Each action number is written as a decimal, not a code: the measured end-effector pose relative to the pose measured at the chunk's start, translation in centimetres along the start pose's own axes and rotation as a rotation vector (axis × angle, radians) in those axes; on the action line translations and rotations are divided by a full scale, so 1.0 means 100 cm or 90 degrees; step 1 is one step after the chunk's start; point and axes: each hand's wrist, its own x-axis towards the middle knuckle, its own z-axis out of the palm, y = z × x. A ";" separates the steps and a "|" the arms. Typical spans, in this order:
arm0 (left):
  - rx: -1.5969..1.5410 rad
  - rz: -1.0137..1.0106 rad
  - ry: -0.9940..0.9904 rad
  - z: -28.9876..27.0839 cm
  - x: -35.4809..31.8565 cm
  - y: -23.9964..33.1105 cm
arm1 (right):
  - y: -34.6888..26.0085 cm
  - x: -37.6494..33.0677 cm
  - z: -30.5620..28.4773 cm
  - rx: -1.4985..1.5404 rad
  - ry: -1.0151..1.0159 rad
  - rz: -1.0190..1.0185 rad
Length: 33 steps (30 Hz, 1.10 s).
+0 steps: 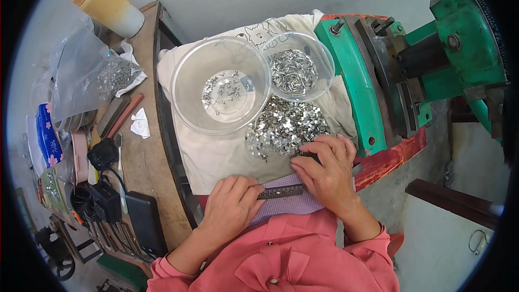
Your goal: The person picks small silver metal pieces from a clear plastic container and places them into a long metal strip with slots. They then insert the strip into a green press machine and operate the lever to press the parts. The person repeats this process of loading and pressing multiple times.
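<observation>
Head cam: left hand (231, 204) fingers clamped on slotted strip (281, 192), right hand (331, 172) can't tell; careless nudge might scatter metal pieces (289, 124).

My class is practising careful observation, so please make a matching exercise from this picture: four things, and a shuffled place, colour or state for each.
Things
1. Larger clear tub
2. Smaller clear tub
3. Dark slotted bar
4. Machine

Descriptions
A. Green, at the picture's right
B. Holds a dense heap of slender metal pieces
C. Lies between the left hand and right hand
D. Holds sparse, scattered metal bits

Pairs: 1-D, 2-B, 3-C, 4-A
</observation>
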 end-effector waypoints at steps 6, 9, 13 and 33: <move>-0.023 0.000 0.011 0.000 0.004 0.003 | -0.004 0.009 0.003 0.010 -0.002 -0.011; -0.026 0.018 0.017 0.003 0.006 0.005 | -0.007 0.007 0.005 -0.032 0.019 0.016; -0.038 0.039 0.032 0.012 0.008 0.007 | -0.005 0.004 0.004 0.008 0.002 0.014; -0.003 0.038 0.045 0.022 0.011 0.011 | -0.006 0.002 0.005 0.023 0.006 0.027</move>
